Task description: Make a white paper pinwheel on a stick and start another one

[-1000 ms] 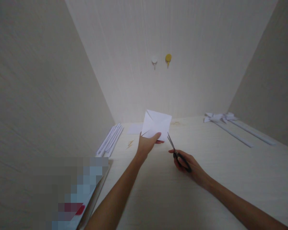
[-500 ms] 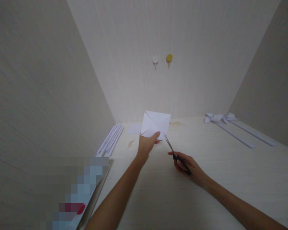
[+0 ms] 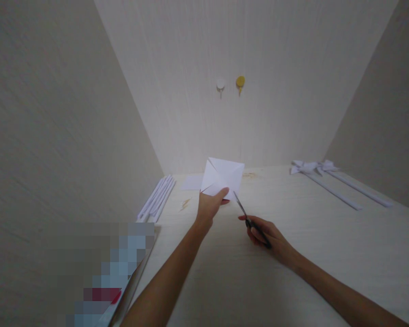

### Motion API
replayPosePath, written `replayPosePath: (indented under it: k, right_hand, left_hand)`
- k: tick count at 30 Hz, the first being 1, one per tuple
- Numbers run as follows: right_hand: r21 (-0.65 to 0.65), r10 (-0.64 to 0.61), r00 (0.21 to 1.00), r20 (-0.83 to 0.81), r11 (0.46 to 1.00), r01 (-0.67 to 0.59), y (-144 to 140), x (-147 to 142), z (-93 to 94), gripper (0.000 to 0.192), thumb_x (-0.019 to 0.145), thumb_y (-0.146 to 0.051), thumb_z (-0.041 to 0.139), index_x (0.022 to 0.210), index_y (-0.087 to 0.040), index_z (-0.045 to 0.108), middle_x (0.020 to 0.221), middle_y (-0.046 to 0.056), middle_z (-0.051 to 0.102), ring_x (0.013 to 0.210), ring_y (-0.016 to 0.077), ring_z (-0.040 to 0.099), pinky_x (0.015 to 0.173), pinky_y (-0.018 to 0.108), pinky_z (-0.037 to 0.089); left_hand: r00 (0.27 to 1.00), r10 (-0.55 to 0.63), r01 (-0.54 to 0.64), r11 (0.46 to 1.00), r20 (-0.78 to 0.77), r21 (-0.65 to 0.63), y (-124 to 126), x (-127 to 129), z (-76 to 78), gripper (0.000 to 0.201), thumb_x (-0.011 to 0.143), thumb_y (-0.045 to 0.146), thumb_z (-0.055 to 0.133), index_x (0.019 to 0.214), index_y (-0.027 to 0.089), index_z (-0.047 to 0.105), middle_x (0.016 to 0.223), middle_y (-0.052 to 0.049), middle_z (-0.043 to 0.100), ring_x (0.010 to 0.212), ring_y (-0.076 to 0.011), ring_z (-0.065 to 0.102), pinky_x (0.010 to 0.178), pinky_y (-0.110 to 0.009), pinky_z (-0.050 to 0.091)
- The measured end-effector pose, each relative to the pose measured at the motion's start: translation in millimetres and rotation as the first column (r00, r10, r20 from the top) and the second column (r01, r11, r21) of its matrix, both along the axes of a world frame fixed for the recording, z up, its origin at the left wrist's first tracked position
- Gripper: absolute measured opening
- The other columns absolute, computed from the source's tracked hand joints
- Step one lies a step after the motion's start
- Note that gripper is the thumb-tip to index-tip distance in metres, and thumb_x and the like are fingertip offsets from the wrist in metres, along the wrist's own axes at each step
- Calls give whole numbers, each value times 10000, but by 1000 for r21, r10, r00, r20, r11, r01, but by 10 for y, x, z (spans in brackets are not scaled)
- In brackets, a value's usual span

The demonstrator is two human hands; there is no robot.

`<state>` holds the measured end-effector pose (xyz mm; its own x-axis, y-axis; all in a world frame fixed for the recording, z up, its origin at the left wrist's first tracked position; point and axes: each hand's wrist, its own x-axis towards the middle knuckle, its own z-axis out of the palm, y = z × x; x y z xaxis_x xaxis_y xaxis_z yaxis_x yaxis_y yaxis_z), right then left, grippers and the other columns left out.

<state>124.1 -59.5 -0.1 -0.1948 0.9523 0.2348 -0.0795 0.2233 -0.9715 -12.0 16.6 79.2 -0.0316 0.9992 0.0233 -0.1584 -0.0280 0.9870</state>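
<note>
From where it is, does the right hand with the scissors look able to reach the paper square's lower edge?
Probably yes: the scissors in the right hand already point at the paper square, with nothing between.

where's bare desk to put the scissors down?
Bare desk runs wide between the right hand and the paper pinwheels far right. Another free strip lies between the two forearms. Crowded: far left, where rolled paper sticks and a paper scrap lie, and under the folded paper held by the left hand.
</note>
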Motion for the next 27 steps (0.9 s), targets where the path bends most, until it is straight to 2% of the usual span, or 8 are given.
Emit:
replayPosePath:
  k: [6, 20, 27]
  right_hand:
    - [19, -24, 998, 55, 1000, 23, -9, -12, 49, 510, 756, -486, 464, 1076, -90, 495, 502, -50, 327, 447, 75, 287, 418, 227, 219]
    - [17, -18, 999, 49, 1000, 18, -1, -6, 12, 501, 768, -470, 452, 1083, -82, 479, 498, -55, 332, 440, 72, 278, 417, 226, 207]
    - [28, -12, 998, 60, 1000, 10, 9, 3, -4, 508, 768, -480, 448, 1091, -89, 477, 497, -57, 316, 445, 77, 277, 414, 227, 191]
  left_hand:
    - [1000, -3, 3, 1000, 24, -6, -17, -4, 17, 234, 528, 115, 680, 746, 70, 609, 777, -78, 638, 592, -139, 600, 467, -219, 528]
    - [1000, 4, -5, 1000, -27, -17, -46, 12, 40, 270, 532, 118, 681, 785, 57, 608, 834, -107, 635, 610, -143, 601, 452, -207, 521]
    - [1000, -6, 6, 1000, -14, -14, -28, 18, 21, 262, 527, 102, 681, 780, 76, 620, 827, -91, 640, 612, -141, 603, 439, -195, 516]
